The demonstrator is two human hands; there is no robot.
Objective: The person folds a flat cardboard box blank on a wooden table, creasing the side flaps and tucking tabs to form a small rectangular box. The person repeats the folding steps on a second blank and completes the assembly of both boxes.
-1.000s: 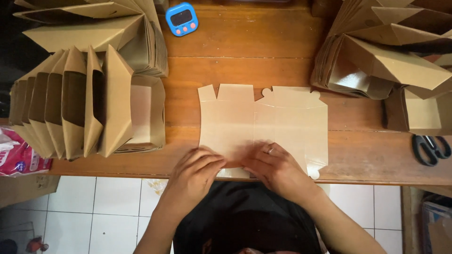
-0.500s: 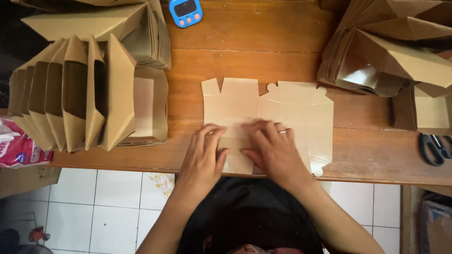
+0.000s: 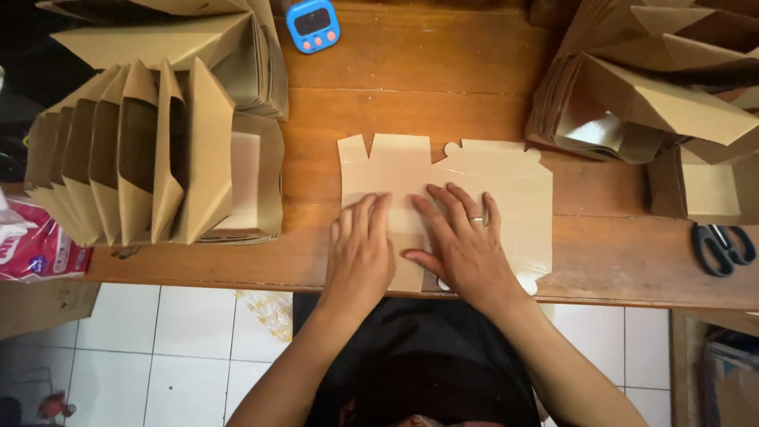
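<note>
A flat, unfolded cardboard box blank [image 3: 490, 186] lies on the wooden table [image 3: 443, 71] in front of me. My left hand [image 3: 360, 249] rests palm down on the blank's near left part, fingers together and pointing away. Beside it, my right hand [image 3: 466, 245] presses flat on the blank's middle, fingers spread, a ring on one finger. Neither hand grips anything; both lie flat on the cardboard.
A row of folded cardboard boxes [image 3: 142, 150] stands at the left, with more behind it. Another heap of folded boxes [image 3: 648, 79] fills the right. A blue timer [image 3: 313, 24] sits at the back. Black scissors [image 3: 721, 247] lie at the right edge. A red-and-white packet [image 3: 32, 249] is far left.
Both hands have slid away from me, from the blank's near edge up onto its middle, and now lie flatter with fingers stretched out.
</note>
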